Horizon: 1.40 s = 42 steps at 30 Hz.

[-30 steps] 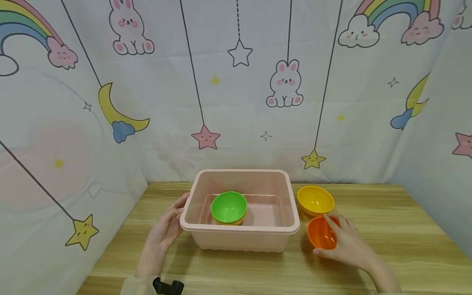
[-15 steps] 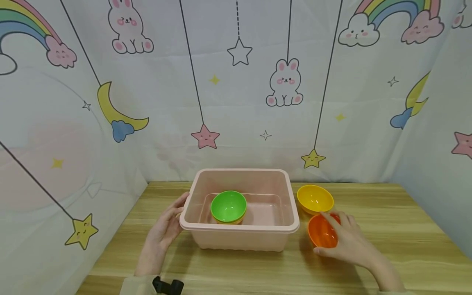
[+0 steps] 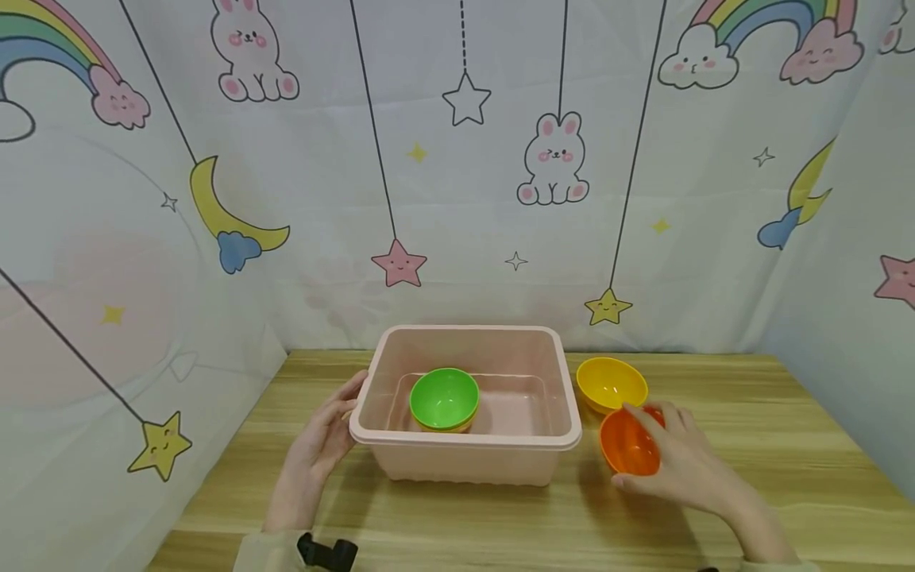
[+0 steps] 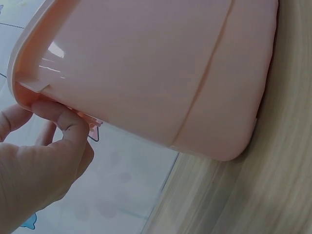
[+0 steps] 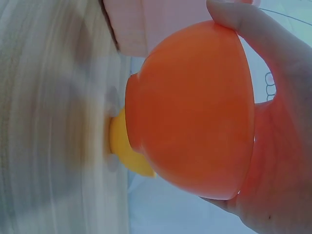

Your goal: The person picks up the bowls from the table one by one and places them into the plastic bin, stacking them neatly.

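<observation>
Pale cloth (image 3: 457, 191) printed with rabbits and stars backs a wood-grained bench (image 3: 429, 524), where a pink tub (image 3: 465, 461) stands with its long axis running left to right, a green bowl (image 3: 443, 400) stacked inside, left of its middle. Just off the tub's right end, an orange bowl (image 3: 627, 445) appears raised above the bench, its rim gripped by the nearer right hand (image 3: 682, 461). Well apart, the left hand (image 3: 322, 437) holds the tub's left rim with bent fingers.
</observation>
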Motion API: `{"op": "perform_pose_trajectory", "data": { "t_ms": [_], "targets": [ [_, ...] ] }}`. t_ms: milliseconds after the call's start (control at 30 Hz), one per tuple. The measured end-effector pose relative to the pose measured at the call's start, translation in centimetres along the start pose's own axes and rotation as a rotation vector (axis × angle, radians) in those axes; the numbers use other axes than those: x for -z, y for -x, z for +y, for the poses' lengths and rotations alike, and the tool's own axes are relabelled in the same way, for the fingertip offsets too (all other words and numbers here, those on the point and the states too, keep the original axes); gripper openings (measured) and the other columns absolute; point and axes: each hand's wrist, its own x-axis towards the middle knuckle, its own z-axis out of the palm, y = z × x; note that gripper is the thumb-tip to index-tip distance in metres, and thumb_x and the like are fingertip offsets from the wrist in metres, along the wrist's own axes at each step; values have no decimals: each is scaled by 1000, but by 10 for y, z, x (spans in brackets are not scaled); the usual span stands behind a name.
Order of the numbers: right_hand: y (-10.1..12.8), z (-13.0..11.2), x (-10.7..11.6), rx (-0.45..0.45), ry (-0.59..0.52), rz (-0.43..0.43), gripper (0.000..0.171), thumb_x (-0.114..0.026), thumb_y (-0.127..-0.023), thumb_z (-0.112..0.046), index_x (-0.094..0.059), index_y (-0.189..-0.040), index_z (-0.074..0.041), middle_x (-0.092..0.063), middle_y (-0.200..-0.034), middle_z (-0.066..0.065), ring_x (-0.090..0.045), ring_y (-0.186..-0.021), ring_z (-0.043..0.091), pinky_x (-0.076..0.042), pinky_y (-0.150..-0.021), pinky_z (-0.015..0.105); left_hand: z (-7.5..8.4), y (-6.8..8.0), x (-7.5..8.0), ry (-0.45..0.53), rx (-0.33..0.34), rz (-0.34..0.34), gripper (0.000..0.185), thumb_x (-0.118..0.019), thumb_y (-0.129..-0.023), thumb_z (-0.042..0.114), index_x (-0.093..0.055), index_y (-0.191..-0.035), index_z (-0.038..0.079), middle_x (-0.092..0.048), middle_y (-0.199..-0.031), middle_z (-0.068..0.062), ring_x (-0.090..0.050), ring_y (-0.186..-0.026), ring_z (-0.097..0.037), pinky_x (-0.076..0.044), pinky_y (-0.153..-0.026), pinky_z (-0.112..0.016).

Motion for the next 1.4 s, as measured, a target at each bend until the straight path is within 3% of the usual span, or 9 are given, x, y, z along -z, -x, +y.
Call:
{"op": "perform_pose_trajectory", "data": {
  "t_ms": [900,1400],
  "targets": [
    [-9,-11,24,40,34,3,104,-72,-60,-74,-47,-140,-13,-45,-128,19,-43,-112,38,-47,-81,61,0,0,-1,-2,7,24,44,-35,-98,6,-64,-115,35,-58,-124,18,-55,-114,-3,-47,-90,-22],
    [-11,-20,35,67,31,19,100,-74,-63,-70,-46,-140,-13,-42,-131,19,-39,-117,40,-45,-84,64,0,2,1,16,-18,-33,46,-32,-99,5,-63,-118,33,-58,-123,18,-55,-112,-2,-48,-87,-20]
  ]
}}
